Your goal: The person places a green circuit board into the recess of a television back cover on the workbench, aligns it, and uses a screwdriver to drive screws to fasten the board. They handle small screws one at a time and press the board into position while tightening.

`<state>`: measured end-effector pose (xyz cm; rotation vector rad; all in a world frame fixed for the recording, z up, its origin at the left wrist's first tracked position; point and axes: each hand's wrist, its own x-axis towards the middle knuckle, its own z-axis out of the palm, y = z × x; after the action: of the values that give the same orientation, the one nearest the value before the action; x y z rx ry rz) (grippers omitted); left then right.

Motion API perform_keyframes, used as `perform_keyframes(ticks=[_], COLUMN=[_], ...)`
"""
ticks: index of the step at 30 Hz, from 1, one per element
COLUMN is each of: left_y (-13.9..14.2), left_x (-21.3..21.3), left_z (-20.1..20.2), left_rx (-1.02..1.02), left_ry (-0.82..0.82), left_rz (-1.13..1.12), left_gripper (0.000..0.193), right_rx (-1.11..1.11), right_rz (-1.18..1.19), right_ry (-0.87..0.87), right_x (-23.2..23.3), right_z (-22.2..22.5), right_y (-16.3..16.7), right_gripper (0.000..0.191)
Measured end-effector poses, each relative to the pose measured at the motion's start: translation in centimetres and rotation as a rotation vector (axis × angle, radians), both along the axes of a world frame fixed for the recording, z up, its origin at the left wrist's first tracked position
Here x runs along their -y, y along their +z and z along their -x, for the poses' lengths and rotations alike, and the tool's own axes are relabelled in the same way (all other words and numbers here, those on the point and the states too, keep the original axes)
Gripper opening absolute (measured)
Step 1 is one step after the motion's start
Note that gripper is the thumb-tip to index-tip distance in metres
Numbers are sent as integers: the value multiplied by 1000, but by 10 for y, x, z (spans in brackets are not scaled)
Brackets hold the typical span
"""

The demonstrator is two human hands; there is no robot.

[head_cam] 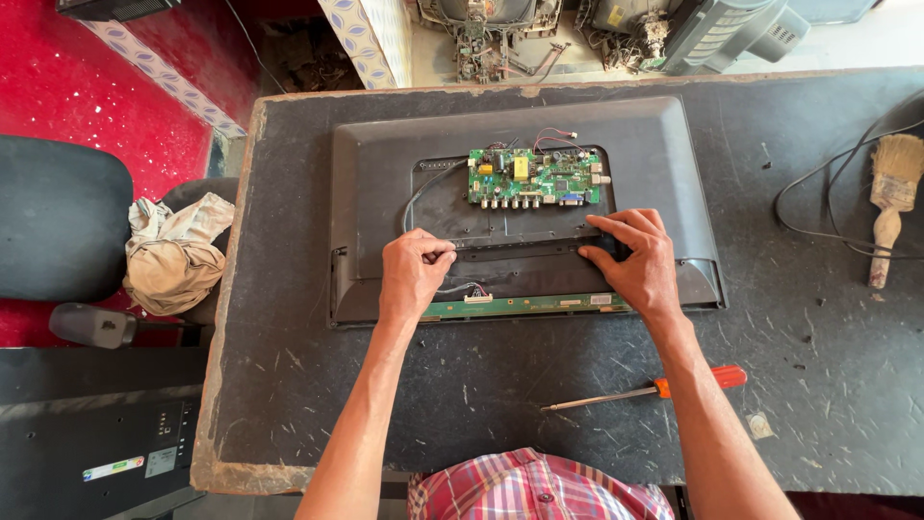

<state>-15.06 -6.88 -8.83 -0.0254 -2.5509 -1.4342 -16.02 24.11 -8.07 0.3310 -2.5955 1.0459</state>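
Head view: TV (664, 164) lies face-down on worktable (481, 404), back open, circuit board (534, 178) at centre. Black strip (520, 252) below board, long axis L–R, spans between both hands. L hand (414, 274) clenched on strip's L end; R hand (635, 260) fingers pinching R end. Both equally near. Screwdriver (645, 390) lies nearer R arm, untouched; brush (893, 202) far R.

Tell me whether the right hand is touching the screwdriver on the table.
Apart. The head view shows the right hand resting on the television's back panel, while the orange-handled screwdriver lies on bare table nearer the person.
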Motion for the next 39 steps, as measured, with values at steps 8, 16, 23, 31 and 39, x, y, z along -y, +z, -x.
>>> perform_keyframes(ticks=[8,16,23,31,39], left_y=[2,-2,-6,-3,-2], left_x=[-6,-6,6,1,1], left_z=[-3,-3,5,3,7], left_rx=[-1,-45,-10,-22,39], left_ry=[61,70,-21,21,30], left_rz=[15,22,21,112,71], left_gripper=[12,10,14,14,16], right_rx=[-48,-140,-80,-84,-133], right_rz=[38,73,70,110,84], right_ry=[-49,-51,8,-54,-56], right_x=[5,14,7,15,17], right_z=[3,-9,-12,-14,-28], right_y=[-5,-1,7,5,8], right_gripper=[25,21,26,21,17])
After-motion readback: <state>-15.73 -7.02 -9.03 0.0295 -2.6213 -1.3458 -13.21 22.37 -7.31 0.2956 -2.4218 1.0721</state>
